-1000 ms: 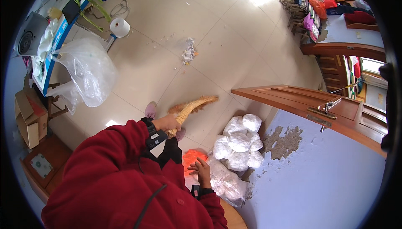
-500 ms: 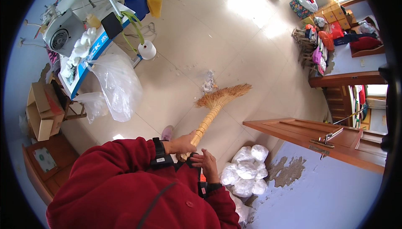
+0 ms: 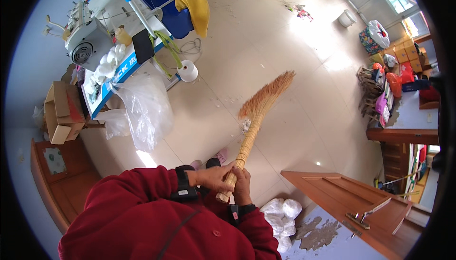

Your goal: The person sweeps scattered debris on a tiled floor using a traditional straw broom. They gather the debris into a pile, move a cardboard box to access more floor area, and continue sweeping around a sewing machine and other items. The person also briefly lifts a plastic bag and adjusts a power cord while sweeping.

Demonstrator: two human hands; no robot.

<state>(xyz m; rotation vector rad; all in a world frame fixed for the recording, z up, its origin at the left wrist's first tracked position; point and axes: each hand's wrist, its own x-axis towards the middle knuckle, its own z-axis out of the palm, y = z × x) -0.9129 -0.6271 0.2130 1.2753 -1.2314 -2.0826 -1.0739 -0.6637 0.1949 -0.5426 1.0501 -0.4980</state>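
A straw broom [image 3: 250, 136] slants away from my body, its reddish-brown bristles fanned out over the tiled floor. My left hand [image 3: 213, 178] is closed round the lower part of the bound handle. Against the handle's other side, my right hand [image 3: 242, 187] grips it too, fingers partly hidden. A small heap of pale debris [image 3: 245, 126] lies beside the handle, just below the bristles, and is partly covered by the broom. My feet in pink shoes [image 3: 221, 155] show just beyond my left hand.
On the left is a sewing-machine table with a plastic bag [image 3: 142, 113] hanging off it and a thread cone [image 3: 188, 71] near its corner. An open wooden door [image 3: 342, 203] stands at the right, with white bundles [image 3: 280, 217] by the wall. Stacked goods [image 3: 380, 89] line the far right.
My right hand, open beside the handle before, now holds it. The broom has swung more upright and farther from me, its bristles now beyond the debris. The view has shifted too.
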